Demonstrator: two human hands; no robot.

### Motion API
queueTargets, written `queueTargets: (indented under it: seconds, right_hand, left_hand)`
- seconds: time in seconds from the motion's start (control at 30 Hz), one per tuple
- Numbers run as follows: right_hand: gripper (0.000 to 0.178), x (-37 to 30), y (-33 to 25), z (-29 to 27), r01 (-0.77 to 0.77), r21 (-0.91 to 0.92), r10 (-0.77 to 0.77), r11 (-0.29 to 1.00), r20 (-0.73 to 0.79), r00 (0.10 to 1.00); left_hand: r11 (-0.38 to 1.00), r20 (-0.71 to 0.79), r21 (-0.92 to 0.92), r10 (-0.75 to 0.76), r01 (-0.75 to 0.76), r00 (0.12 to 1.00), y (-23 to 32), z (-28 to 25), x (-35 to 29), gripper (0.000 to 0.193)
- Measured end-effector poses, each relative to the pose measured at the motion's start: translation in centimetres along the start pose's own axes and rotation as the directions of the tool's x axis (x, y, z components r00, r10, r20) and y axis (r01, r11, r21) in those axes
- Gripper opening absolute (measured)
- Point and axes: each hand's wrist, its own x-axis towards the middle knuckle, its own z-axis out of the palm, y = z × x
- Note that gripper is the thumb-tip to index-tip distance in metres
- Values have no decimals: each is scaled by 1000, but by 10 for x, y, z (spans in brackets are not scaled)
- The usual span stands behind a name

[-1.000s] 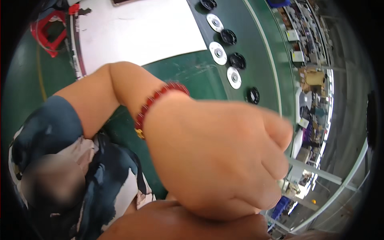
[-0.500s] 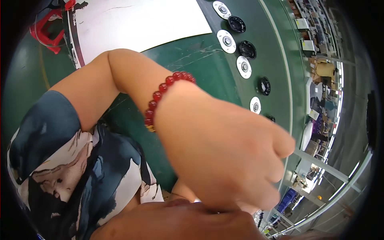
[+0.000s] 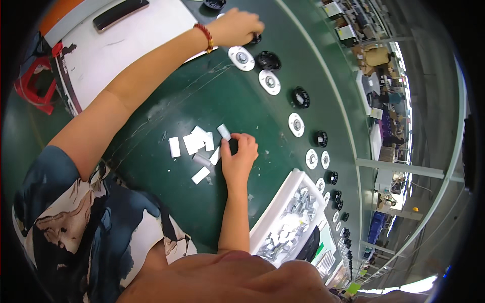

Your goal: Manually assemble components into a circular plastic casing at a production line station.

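Note:
My left hand (image 3: 235, 28), with a red bead bracelet at its wrist, reaches across the table at the top. Its bent fingers close over a black round part (image 3: 256, 38), mostly covered by them. Nearest to it lies a white disc with a grey hub (image 3: 241, 58). Lower down, my right hand (image 3: 240, 156) rests on the green table (image 3: 151, 166), thumb and fingers curled round a small dark area I cannot make out. A small white block (image 3: 223, 132) touches or sits right beside its fingertips. Several similar white blocks (image 3: 197, 140) lie loosely together to its left.
White discs (image 3: 296, 124) and black round parts (image 3: 300, 97) run in a long row down the table. A white bin (image 3: 262, 214) of small silvery pieces stands at lower right. At upper left, a white board (image 3: 116, 55) carries a dark oblong case (image 3: 120, 14).
The view has shifted. My left hand has gone from close before the camera to the black round part near the top. My right hand, the white blocks and the bin now show.

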Motion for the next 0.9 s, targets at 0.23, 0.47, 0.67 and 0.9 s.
queueTargets:
  seconds: [0.23,0.47,0.67,0.9]
  right_hand:
    - [25,-1,6,-5,24,43,-23,999,-30,999]
    - [23,1,10,-4,77,91,-73,993,-48,996]
    - [24,-1,13,1,28,133,-25,991,-27,999]
    - [19,11,19,-24,-182,416,181,891,44,983]
  left_hand:
    - [971,119,46,229,-236,966,2,90,14,19]
    - [933,217,-16,354,-359,910,18,129,25,9]
    - [880,85,-141,467,-454,880,26,115,8,7]
    - [726,152,-394,656,-563,739,52,39,-72,13]
